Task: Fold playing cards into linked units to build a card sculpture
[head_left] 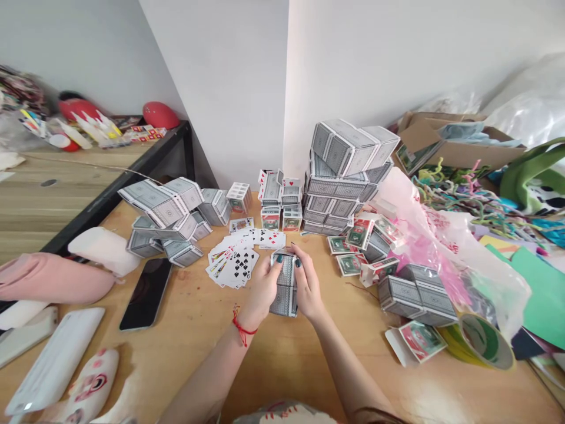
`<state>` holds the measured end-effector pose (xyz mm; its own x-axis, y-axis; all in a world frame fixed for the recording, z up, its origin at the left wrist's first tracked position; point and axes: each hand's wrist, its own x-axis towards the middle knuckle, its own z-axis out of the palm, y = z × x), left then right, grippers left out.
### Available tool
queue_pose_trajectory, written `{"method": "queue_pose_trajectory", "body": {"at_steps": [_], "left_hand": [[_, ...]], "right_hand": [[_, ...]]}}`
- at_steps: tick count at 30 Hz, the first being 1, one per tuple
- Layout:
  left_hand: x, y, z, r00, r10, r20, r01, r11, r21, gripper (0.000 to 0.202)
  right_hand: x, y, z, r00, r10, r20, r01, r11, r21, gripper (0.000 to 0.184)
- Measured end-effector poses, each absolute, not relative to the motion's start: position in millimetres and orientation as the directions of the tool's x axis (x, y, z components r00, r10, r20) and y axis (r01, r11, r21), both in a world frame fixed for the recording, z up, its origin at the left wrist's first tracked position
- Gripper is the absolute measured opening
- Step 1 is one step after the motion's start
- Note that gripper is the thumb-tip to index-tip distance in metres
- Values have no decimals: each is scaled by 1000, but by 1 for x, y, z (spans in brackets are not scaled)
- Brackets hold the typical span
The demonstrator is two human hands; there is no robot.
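My left hand (263, 290) and my right hand (308, 287) both grip a block folded from playing cards (285, 288) with grey patterned backs, held just above the wooden table (282, 359). Fingers of both hands curl over its top edge. A red string bracelet sits on my left wrist. Loose face-up cards (238, 259) are fanned out just left of the hands. Beyond them stand small card cubes (276, 203).
A tall stack of card blocks (344, 176) rises at the back, another pile (168, 215) at the left. A black phone (146, 292) lies left. Card boxes, a pink plastic bag (424, 235), a tape roll (483, 340) and craft scraps crowd the right.
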<state>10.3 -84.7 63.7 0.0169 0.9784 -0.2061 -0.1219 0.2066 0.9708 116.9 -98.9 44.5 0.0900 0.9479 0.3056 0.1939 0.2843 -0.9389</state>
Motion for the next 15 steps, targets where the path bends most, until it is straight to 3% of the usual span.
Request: {"method": "queue_pose_trajectory", "body": {"at_steps": [15], "left_hand": [[12, -96, 47, -73, 968, -240, -327, 204, 923, 27]], "right_hand": [[113, -100, 44, 59, 930, 363, 262, 337, -904, 31]]}}
